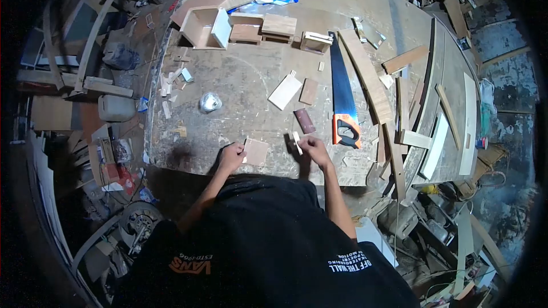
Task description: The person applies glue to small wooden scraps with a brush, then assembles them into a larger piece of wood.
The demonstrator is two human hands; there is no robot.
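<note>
Scarred and dusty, the workbench point(240, 80) fills a cluttered workshop, with offcuts and planks heaped around its edges. A handsaw point(342, 94) with an orange handle lies lengthwise on it, handle toward the person, and serves as the marker for everything else. Well to the left of the saw's handle, at the near edge of the bench, the left hand point(230, 157) has its fingers curled and pinched on the left edge of a small square wood panel point(256, 152), which lies flat or nearly flat on the bench. The forearm runs back and down toward the body with the elbow bent outward. Just left of the saw's handle, the right hand point(313, 149) pinches a short pale wood strip point(297, 143) between thumb and fingertips. The strip stands out from the fingers toward the panel, but the two pieces are apart. How tightly the other fingers are folded is too small to tell. The right forearm comes in straight from the body. Beside the saw blade lie a dark sanding block point(304, 120) and two flat offcuts point(285, 91).
</note>
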